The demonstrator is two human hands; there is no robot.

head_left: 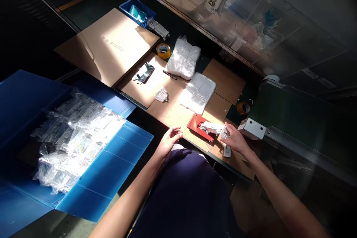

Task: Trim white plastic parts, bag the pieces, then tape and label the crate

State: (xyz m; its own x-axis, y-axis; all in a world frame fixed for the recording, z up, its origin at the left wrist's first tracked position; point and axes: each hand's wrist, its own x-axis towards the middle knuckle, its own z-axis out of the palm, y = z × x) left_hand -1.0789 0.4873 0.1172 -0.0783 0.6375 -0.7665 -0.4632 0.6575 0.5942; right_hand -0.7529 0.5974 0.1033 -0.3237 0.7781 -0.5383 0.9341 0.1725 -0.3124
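Observation:
My right hand [234, 139] is at the near right of the cardboard-covered table [178, 113], its fingers closed on a small clear plastic part [224, 132] at the end of a white piece [210, 127] that lies on a red plate [198, 125]. A small white item [227, 151] lies just below that hand. My left hand [169, 142] rests at the table's front edge with its fingers loosely spread and nothing in it, a short way left of the red plate.
A blue bin [117, 156] full of bagged white parts [74, 137] stands to my left. Two stacks of clear bags [184, 59] [198, 91], a tape roll [163, 50], a pen [169, 75], a dark device [145, 72], a blue tray [137, 12], and a conveyor [292, 119] at right.

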